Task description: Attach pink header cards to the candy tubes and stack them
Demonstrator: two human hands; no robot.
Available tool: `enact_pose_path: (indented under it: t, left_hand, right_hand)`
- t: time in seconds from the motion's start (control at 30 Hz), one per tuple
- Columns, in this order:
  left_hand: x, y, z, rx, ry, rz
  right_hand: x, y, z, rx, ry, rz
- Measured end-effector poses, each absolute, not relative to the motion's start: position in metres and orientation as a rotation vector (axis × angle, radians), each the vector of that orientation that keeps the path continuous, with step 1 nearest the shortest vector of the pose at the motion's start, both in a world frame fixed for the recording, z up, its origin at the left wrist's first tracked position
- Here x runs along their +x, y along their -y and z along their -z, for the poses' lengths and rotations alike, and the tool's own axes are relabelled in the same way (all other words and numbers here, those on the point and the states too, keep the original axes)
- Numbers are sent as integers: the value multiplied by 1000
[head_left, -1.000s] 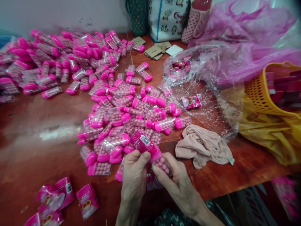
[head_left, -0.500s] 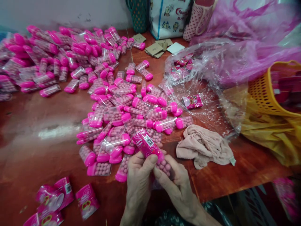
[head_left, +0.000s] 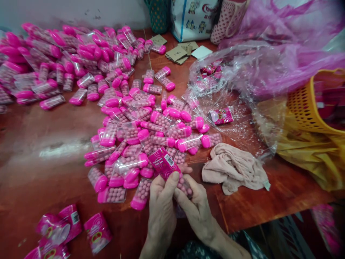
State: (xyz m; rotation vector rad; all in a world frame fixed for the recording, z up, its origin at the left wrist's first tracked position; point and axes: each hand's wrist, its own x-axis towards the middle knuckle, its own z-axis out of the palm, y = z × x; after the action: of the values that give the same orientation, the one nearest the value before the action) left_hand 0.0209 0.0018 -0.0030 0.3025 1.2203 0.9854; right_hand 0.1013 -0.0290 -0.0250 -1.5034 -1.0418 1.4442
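Both my hands meet over the table's front edge. My left hand (head_left: 162,208) is closed on a pink printed sleeve (head_left: 164,161) with a white barcode label, its thumb pressed on the sleeve's lower end. My right hand (head_left: 199,212) grips a clear candy box (head_left: 184,186) filled with pink balls. The box's upper end meets the lower end of the sleeve; how far it sits inside is hidden by my fingers. Just beyond my hands lies a heap of similar candy boxes (head_left: 134,131) with bright pink caps. At lower left, several pink printed packs (head_left: 97,232) rest on the table.
A larger pile of candy boxes (head_left: 48,68) lies at the back left. To the right are a crumpled beige cloth (head_left: 234,169), a clear plastic bag (head_left: 239,118) with pink packs, and a yellow basket (head_left: 304,108). Cardboard pieces (head_left: 176,53) lie near the wall.
The sleeve and candy box have shifted slightly up and left in my hands, and the sleeve's printed face shows flatter. The rest of the scene has moved only a little with the camera.
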Motion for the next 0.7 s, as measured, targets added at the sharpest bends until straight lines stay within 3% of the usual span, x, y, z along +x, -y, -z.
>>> enact_pose_path:
  t: [0.2, 0.43, 0.7]
  left_hand:
    - [25, 5, 1, 312, -1279, -998]
    - [19, 7, 3, 220, -1327, -1199]
    - [17, 11, 8, 273, -1307, -1031]
  right_hand:
    - [100, 27, 26, -1397, 1022, -1436]
    - [99, 18, 22, -1128, 699, -1704]
    - [99, 30, 26, -1432, 750, -1439]
